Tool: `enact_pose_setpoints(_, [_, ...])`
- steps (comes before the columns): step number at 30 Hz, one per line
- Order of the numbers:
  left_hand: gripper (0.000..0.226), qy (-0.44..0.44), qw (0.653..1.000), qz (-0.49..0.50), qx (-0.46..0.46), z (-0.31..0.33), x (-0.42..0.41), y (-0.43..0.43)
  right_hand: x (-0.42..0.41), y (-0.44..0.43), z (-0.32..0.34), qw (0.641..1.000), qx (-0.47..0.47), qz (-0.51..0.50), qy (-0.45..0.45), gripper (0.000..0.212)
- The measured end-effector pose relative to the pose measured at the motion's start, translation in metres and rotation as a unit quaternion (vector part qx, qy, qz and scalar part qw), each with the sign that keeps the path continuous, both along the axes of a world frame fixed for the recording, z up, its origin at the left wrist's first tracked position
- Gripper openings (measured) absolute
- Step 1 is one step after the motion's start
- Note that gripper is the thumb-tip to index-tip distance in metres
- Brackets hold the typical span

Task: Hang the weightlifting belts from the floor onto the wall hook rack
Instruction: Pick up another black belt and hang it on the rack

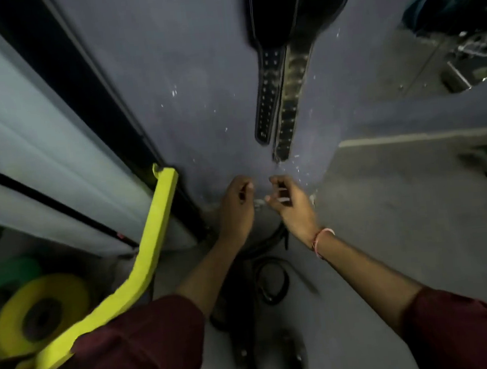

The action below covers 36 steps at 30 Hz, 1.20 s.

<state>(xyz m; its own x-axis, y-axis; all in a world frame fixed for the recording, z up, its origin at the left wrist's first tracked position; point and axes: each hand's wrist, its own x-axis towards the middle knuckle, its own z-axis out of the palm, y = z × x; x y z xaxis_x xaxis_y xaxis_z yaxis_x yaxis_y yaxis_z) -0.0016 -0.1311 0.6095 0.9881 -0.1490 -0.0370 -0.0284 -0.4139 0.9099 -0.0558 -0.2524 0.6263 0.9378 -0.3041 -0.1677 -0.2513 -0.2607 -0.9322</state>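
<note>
Two black weightlifting belts (279, 85) hang side by side on the grey wall, their perforated tails pointing down; the hook rack is out of view above. Another black belt (270, 280) lies curled on the floor below my arms. My left hand (236, 211) and my right hand (293, 206) are low in front of the wall, just under the hanging tails, a little apart. Both have loosely curled fingers and I see nothing held in either. The frame is blurred.
A bright yellow machine frame (143, 268) slants up at left, with a yellow weight plate (37, 314) and a green one (10, 272) behind it. A dark-framed panel (51, 119) lines the left wall. A mirror (444, 31) sits upper right. Grey floor (402, 213) spreads right.
</note>
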Motion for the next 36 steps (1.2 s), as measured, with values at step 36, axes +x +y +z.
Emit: enact_pose_setpoints(36, [0.036,0.308,0.946,0.067,0.076,-0.759,0.038,0.058,0.116,0.033,-0.807,0.825,-0.419,0.349,0.146,0.052])
